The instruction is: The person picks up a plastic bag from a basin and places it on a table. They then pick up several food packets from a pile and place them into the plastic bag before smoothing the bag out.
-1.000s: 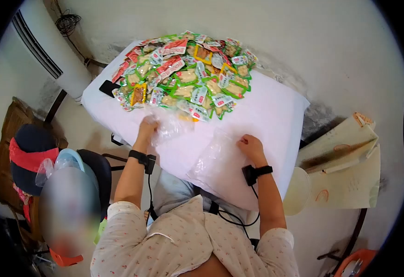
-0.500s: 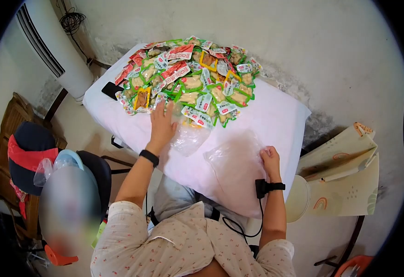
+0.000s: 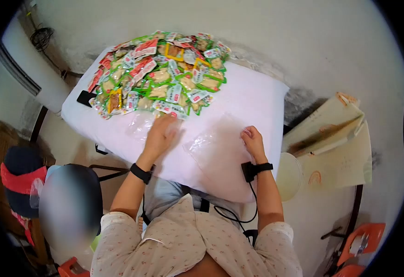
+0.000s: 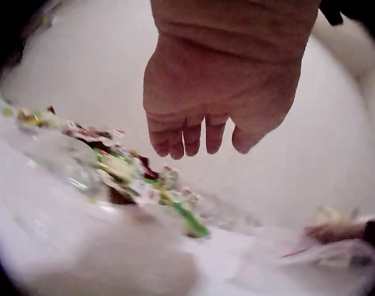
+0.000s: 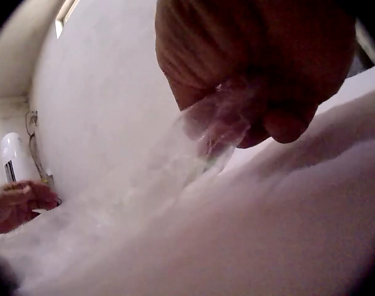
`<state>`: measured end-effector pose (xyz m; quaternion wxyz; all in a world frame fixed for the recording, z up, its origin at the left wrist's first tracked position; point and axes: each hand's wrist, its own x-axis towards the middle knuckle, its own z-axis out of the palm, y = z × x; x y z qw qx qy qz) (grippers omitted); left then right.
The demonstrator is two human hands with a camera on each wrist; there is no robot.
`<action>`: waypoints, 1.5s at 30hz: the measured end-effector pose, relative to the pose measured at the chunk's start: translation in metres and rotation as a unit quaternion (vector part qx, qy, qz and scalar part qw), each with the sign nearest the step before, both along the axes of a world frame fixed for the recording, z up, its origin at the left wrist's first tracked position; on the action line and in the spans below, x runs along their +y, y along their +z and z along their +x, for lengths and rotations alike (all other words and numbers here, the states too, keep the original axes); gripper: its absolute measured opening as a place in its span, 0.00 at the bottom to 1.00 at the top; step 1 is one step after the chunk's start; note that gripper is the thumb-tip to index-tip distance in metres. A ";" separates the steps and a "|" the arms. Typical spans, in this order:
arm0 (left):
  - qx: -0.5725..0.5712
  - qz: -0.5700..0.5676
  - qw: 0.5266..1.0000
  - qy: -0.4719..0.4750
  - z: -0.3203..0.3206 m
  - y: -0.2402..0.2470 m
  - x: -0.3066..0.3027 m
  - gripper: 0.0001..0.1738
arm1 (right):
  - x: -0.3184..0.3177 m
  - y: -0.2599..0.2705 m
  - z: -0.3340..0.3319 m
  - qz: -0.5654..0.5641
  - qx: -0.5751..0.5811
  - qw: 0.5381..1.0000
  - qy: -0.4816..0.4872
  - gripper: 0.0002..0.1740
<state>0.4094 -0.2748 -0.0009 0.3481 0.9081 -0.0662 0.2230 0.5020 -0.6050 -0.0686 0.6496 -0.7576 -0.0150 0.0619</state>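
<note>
Clear bag [image 3: 216, 142] spreads out, pinched in the right hand [image 3: 252, 139]; second bag [image 3: 139, 125] lies by the left hand [image 3: 161, 134], colourful packets [image 3: 160, 83] heaped beyond!

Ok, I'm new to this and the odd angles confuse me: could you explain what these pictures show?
There's no machine here, just a person working bare-handed. The widest picture is taken from the head, looking down; the other two are taken from the left and right wrists. On the white-covered table lies a heap of colourful packets, with a loose clear bag in front. The right hand pinches another clear bag. The left hand holds nothing; it is near the front of the heap, fingers relaxed.
</note>
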 end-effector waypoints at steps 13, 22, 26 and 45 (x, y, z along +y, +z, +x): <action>0.147 0.265 0.918 -0.258 -0.026 -0.035 -0.113 0.33 | -0.029 -0.005 0.036 -0.242 -0.043 0.969 0.011 0.11; 0.140 -0.037 0.988 -0.046 0.085 -0.045 -0.105 0.23 | -0.013 0.006 0.050 -0.244 -0.102 0.957 0.116 0.10; 0.382 -0.443 0.810 -0.032 0.135 -0.072 -0.091 0.17 | -0.006 0.009 0.054 -0.146 -0.127 0.971 0.137 0.07; 0.198 -0.630 0.746 0.088 0.087 -0.077 -0.112 0.04 | -0.008 0.024 -0.037 -0.045 0.168 0.983 0.067 0.40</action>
